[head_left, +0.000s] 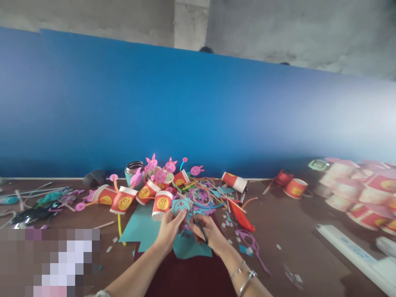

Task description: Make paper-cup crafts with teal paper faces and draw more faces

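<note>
Between the fingers of my left hand (169, 226) is a small teal paper cutout (180, 205) with a face drawn on it. My right hand (208, 232) grips a pair of dark-handled scissors (201, 229), whose blades reach up beside the cutout's right edge. Whether the blades touch the paper I cannot tell. Under both hands lie teal paper sheets (140, 229). A red paper cup (162, 203) with a yellow print stands just beyond my left hand.
Several red cups with pink paper figures (160, 175) crowd the back. Coloured strips (202, 194) lie tangled beyond my hands. To the right are a red spoon (243, 216), stacked cups (368, 194) and a white power strip (346, 247). A blue partition (185, 111) rises behind the table.
</note>
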A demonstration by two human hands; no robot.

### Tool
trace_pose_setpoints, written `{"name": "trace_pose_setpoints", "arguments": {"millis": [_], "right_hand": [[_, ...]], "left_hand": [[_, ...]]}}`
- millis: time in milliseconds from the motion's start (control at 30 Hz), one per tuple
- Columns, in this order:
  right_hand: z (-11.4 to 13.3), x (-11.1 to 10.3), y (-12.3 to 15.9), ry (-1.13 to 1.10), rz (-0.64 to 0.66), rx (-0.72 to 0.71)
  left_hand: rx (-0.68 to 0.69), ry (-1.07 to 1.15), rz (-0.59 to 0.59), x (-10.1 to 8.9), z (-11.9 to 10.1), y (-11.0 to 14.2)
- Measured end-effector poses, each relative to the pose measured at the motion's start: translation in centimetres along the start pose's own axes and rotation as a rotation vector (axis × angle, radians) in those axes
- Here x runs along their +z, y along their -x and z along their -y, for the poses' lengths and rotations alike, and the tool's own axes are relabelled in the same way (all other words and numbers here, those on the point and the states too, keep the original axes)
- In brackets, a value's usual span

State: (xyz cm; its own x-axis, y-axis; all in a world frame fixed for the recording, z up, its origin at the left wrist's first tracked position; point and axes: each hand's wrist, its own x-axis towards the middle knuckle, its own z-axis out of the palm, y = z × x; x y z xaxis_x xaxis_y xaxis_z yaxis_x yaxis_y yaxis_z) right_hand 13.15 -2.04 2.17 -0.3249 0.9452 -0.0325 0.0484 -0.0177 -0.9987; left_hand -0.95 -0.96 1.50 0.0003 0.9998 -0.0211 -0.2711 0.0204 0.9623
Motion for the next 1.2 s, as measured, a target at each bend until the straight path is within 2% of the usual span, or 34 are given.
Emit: {"name": "trace_pose_setpoints", "arguments": {"millis": [167, 633, 967, 1200], "right_hand": [[-0.31, -0.05, -0.14, -0.011, -0.007, -0.041], [-0.13, -0.27, -0.26, 0.033, -0.021, -0.016], [0.50, -0.09, 0.14, 0.030, -0.007, 0.002], [-0.05, -0.04, -0.07, 0.013, -0.029, -0.021]], "left_hand": [[0.014, -0.001, 0.047, -0.21, 0.30, -0.30], [-0.009, 0.009, 0.023, -0.58, 0.63, -0.58], [-0.044, 0.040, -0.079, -0.37, 0.20, -0.47], [-0.012, -0.027, -0.006, -0.44, 0.58, -0.55]]}}
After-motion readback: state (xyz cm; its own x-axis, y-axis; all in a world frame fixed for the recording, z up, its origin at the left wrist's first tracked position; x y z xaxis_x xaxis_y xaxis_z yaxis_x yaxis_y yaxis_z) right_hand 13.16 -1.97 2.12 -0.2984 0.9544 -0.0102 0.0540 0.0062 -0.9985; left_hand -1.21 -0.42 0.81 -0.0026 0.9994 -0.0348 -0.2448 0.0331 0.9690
